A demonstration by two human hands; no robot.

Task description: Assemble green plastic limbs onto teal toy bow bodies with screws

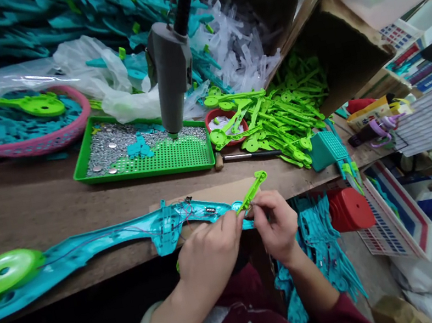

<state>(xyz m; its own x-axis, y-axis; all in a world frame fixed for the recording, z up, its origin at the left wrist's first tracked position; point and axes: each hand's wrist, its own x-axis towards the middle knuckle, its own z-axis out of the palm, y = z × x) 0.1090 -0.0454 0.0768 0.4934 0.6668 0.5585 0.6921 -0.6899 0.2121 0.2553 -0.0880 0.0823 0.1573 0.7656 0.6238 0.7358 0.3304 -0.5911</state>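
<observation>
A long blue plastic toy bow half [116, 236] lies open side up along the table's front edge, with thin wires and small metal parts inside. A big green round piece [7, 270] sits on its left end. My left hand [213, 254] is closed at the bow's right part, its fingertips on the lower end of a bright green plastic arm [252, 189] that slants up to the right. My right hand [276, 223] is closed in a pinch beside that lower end. What its fingertips hold is too small and hidden to make out.
A grey hanging screwdriver [170, 75] points down over a green tray [150, 168] of screws. Behind are a pink basket [29, 145] of blue parts, piled green arms [286, 110] and a small hammer [248, 154]. A red stool [350, 208] stands at right.
</observation>
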